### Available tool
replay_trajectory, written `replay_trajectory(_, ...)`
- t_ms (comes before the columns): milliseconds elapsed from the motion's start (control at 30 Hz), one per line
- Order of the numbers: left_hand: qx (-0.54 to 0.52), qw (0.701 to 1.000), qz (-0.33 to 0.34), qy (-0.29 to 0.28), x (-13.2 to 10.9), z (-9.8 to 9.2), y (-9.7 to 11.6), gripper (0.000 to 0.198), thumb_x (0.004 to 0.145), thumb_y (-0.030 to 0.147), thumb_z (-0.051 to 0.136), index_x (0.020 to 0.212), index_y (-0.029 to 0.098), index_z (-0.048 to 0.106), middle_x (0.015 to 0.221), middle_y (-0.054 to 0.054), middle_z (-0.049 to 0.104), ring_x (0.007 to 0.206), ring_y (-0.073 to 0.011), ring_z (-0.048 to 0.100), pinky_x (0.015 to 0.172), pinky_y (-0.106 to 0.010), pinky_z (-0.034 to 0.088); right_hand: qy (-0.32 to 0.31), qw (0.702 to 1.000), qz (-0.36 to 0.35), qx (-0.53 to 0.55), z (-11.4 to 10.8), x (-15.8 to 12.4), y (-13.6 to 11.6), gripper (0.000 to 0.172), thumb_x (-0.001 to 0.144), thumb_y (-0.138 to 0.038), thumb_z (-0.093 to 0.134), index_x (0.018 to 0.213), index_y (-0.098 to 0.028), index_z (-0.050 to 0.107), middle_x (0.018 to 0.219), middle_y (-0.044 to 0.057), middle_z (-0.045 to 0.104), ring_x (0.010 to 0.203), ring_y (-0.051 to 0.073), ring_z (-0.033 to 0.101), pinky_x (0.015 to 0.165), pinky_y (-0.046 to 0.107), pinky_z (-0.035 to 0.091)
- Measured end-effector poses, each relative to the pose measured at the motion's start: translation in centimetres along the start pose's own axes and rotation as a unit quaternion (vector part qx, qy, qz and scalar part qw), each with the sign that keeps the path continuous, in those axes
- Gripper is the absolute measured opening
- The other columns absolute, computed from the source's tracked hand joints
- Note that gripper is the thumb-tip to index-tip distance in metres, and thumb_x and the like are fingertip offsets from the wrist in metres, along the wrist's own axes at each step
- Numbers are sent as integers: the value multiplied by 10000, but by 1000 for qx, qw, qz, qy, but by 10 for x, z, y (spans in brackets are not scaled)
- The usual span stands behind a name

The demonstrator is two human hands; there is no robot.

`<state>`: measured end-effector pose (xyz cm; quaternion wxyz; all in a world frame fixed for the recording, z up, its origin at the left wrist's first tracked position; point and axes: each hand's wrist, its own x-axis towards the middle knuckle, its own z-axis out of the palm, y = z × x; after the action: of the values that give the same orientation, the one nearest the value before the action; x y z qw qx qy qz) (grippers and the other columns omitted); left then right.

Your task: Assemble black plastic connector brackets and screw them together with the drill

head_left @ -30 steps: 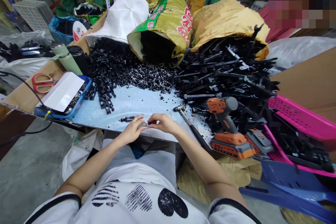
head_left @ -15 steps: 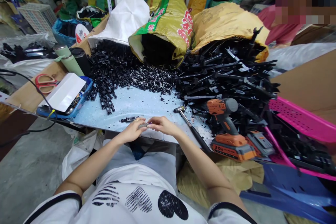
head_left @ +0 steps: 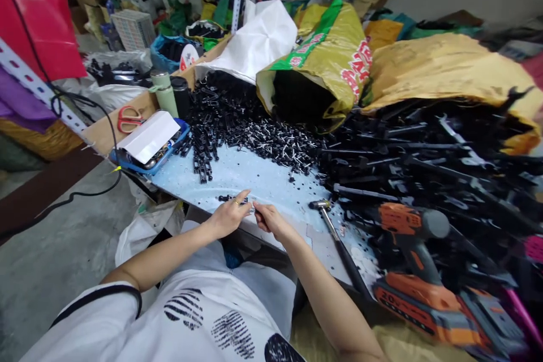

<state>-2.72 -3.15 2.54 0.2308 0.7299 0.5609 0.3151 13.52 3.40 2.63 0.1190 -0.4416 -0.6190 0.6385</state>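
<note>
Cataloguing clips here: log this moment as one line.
left hand: at black part, contact unclear | right hand: curled, contents unclear | hammer: on table, left of drill

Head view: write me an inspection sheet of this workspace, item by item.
Surface: blue table, strewn with small black bits.
Job's things: black part, partly hidden by the left hand; pile of pins beyond.
Clutter: hammer, drill, scissors.
Grip: left hand and right hand close together; anything held is too small to tell.
Cables: black cable with yellow tie, at the table's left.
Surroundings: white sack, yellow-green sack, tan sack at the back.
</note>
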Motion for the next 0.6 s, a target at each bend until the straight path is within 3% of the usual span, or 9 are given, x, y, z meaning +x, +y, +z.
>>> replay_trajectory(67, 11, 1000, -1, 1, -6, -3, -7, 187, 906, 224, 439, 1005, 208, 598, 1418, -116, 394, 1071, -250, 598, 921, -413, 473, -23, 997, 46, 62, 11, 6, 3, 567, 781, -728, 408, 558, -207, 387, 344, -66, 319, 317, 69, 245, 361, 208, 165)
replay_trajectory(167, 59, 997, -27, 32, -11, -21, -27, 163, 884, 241, 492, 984, 201, 615, 1427, -115, 384, 1087, -253, 578, 959, -429, 444, -35, 995, 32, 93, 21, 11, 1, 590, 738, -766, 437, 658, -183, 480, 420, -27, 465, 353, 82, 378, 372, 196, 237)
replay_trajectory(267, 135, 974, -82, 164, -15, -62, -60, 161, 874, 253, 518, 972, 172, 617, 1409, -124, 387, 1247, -279, 434, 1050, -451, 349, -8, 996, -17, 88, 19, 11, -4, 592, 742, -760, 455, 730, -172, 528, 505, 1, 537, 429, 105, 465, 423, 216, 340)
replay_trajectory(333, 185, 932, -143, 277, -19, -98, -84, 179, 869, 268, 536, 977, 147, 612, 1415, -131, 358, 1309, -286, 334, 1098, -444, 273, 13, 996, -34, 81, 15, 10, -5, 564, 741, -738, 493, 726, -175, 533, 518, 0, 532, 447, 111, 462, 453, 236, 376)
replay_trajectory(400, 226, 887, -203, 349, -25, -131, -107, 220, 868, 289, 553, 1001, 121, 602, 1414, -128, 339, 1308, -293, 295, 1110, -432, 235, 23, 996, -40, 73, 11, 9, -2, 542, 745, -719, 511, 698, -180, 526, 518, 2, 524, 454, 117, 455, 465, 249, 382)
replay_trajectory(500, 248, 857, -254, 373, -38, -162, -130, 272, 890, 304, 529, 1014, 69, 585, 1389, -132, 348, 1296, -311, 253, 1108, -443, 202, 30, 996, -42, 67, 9, 7, 6, 528, 759, -706, 509, 669, -185, 513, 514, 7, 520, 458, 122, 446, 470, 255, 371)
replay_trajectory(600, 243, 853, -289, 361, -45, -167, -134, 295, 870, 316, 558, 1008, 55, 578, 1405, -162, 335, 1316, -347, 203, 1105, -500, 152, 42, 996, -42, 67, 7, 4, 10, 527, 756, -703, 515, 655, -185, 507, 511, 6, 516, 456, 118, 433, 470, 253, 360)
